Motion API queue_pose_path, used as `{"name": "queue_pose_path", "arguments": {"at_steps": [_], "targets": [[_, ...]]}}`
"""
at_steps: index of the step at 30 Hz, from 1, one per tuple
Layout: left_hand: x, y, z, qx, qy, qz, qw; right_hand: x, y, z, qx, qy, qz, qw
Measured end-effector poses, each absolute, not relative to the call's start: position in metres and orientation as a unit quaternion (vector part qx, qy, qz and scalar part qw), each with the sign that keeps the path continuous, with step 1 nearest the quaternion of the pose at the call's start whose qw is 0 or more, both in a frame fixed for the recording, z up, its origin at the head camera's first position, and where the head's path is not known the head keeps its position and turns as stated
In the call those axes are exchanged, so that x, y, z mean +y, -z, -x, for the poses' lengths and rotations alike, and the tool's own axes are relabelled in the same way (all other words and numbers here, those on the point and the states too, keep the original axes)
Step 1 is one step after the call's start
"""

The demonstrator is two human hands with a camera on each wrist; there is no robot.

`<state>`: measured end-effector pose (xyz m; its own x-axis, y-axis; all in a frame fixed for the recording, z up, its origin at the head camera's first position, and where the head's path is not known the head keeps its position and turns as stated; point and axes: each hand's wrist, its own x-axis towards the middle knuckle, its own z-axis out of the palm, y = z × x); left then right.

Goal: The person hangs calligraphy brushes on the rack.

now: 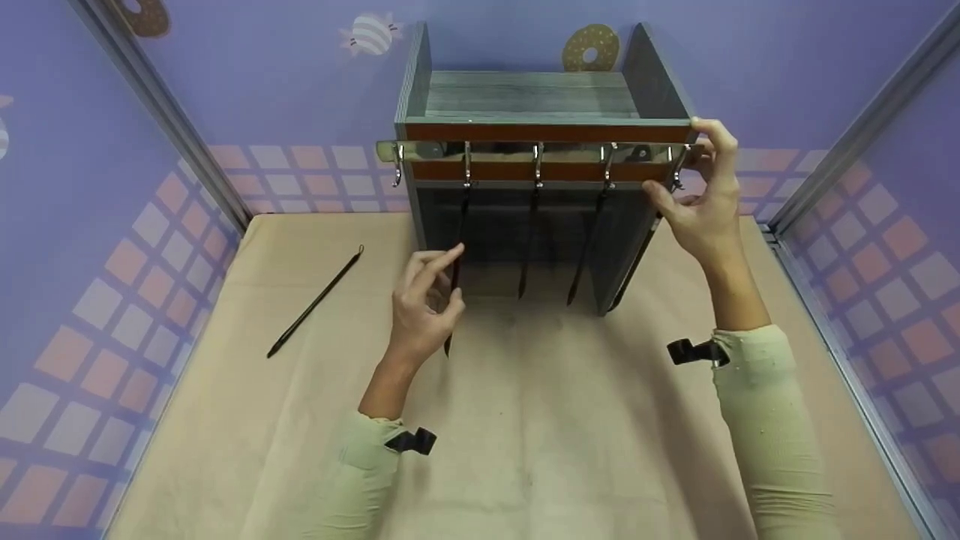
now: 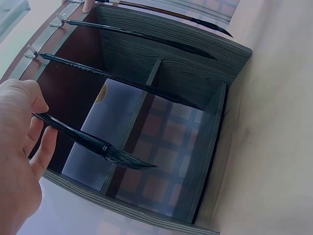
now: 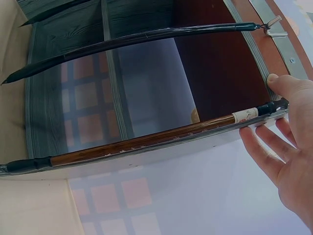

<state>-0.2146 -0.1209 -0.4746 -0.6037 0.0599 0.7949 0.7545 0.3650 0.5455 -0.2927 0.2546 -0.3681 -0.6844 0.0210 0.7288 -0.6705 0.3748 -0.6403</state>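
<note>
Lilac walls (image 1: 300, 82) enclose the workspace on three sides, printed with pink and white squares, plus doughnut and sweet pictures at the back; grey metal posts (image 1: 161, 112) mark the corners. The table (image 1: 517, 450) wears a pale cream cloth, faintly creased. Near the back wall stands a grey wooden shelf (image 1: 540, 133) with reddish front strips. The right hand (image 1: 712, 202) grips its upper right corner, thumb in front. The left hand (image 1: 426, 300) pinches a thick black brush (image 2: 105, 148) beneath the shelf's left side. A metal rail (image 1: 502, 151) crosses the front. Two slimmer black brushes (image 1: 531, 240) hang mid-rail, and a brown-handled brush (image 3: 146, 142) hangs beside the right panel. Another black brush (image 1: 315, 304) lies slantwise on the cloth, left of the shelf. Silvery hooks (image 1: 538, 163) line the rail.
</note>
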Motion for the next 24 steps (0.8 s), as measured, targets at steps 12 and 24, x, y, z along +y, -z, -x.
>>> {"name": "queue_pose_path", "arguments": {"at_steps": [12, 24], "targets": [[-0.1238, 0.477, 0.215, -0.738, 0.488, 0.272, 0.378, 0.2546, 0.3669, 0.2948, -0.76, -0.509, -0.221, 0.339], [-0.1228, 0.474, 0.2148, -0.744, 0.495, 0.272, 0.357, 0.2545, 0.3662, 0.2949, -0.763, -0.501, -0.219, 0.343]]}}
